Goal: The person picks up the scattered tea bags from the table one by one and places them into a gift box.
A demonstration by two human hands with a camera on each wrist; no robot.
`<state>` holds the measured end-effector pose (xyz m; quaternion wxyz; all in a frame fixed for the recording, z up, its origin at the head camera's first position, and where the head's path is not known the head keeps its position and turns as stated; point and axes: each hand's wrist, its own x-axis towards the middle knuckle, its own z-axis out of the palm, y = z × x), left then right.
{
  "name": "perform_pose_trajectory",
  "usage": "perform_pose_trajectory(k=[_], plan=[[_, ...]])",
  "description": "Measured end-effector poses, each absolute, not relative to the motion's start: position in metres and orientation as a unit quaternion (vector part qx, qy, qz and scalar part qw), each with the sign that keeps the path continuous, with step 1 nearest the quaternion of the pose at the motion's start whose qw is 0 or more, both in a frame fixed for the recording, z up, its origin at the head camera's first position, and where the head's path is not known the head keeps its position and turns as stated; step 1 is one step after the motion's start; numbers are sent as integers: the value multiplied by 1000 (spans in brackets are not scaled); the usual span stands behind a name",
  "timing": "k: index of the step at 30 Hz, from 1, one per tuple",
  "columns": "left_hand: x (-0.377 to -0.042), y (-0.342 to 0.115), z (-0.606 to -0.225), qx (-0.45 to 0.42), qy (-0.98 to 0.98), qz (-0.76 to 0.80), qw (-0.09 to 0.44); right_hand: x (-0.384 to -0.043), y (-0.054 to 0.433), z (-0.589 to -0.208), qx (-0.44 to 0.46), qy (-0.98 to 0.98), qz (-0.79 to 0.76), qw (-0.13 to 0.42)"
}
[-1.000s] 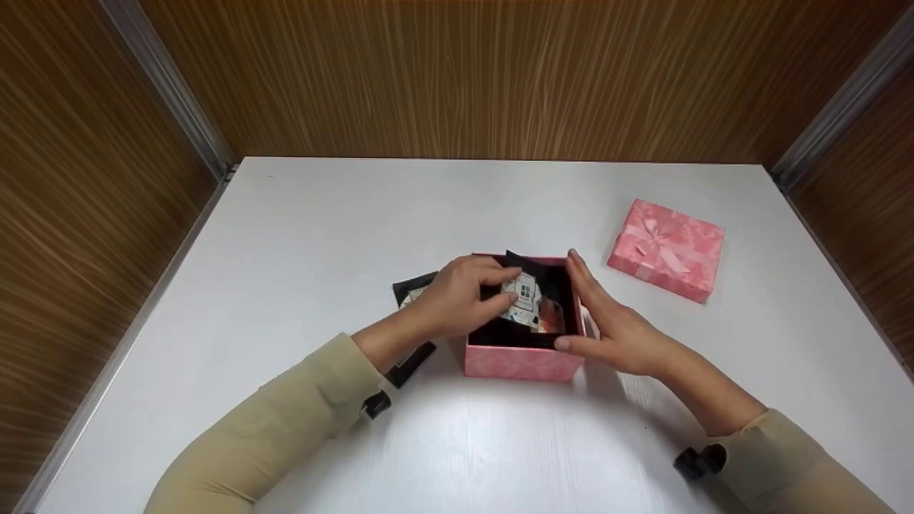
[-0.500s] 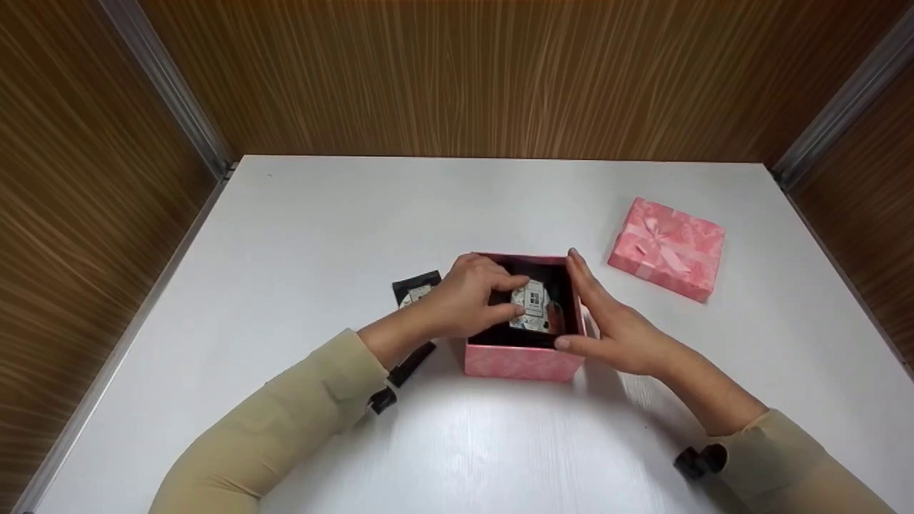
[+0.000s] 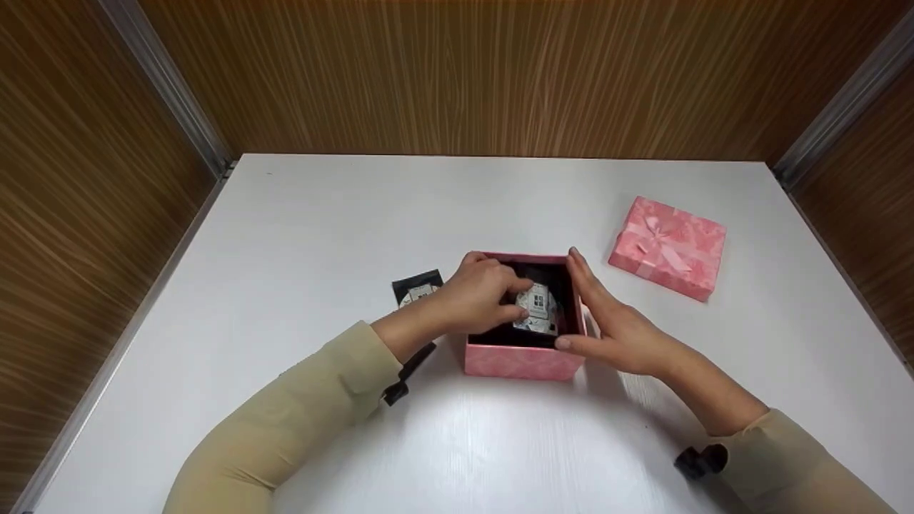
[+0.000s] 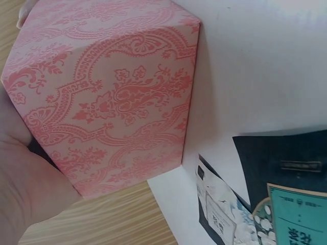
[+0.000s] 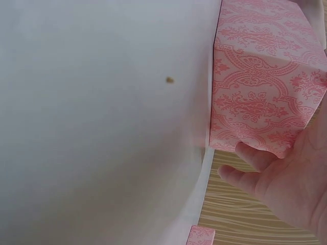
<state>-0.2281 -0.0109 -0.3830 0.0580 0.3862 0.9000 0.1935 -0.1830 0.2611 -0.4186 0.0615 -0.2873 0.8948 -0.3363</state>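
Note:
An uncovered pink patterned box (image 3: 525, 363) with a dark inside stands on the white table. My left hand (image 3: 478, 296) reaches over its left wall and pinches the left edge of a black packet (image 3: 537, 310) with a white printed label, which lies inside the box. Other contents beneath it are hidden. Along the right wall lies my right hand (image 3: 621, 332), its fingers fairly straight and its thumb on the front right corner. In the right wrist view, fingers (image 5: 258, 158) touch the box's patterned side (image 5: 260, 102).
The pink lid (image 3: 671, 250) with a ribbon bow lies at the back right. Left of the box are black packets, one with a white label (image 3: 418, 289) and one with a teal label (image 4: 296, 214), partly under my left forearm. Wood-grain panels (image 3: 457, 78) surround the table.
My left hand has moved slightly right with the black packet, which now lies lower in the box and covers the reddish item seen earlier. The right hand has stayed in place.

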Motion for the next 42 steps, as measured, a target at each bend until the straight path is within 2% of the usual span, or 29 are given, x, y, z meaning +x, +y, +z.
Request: perform_pose_trajectory(k=[27, 42], plan=[[-227, 5, -384, 384, 921, 41, 56, -183, 262, -419, -286, 895, -336, 65], [-227, 2, -382, 380, 920, 90, 44, -184, 262, -422, -292, 894, -335, 52]])
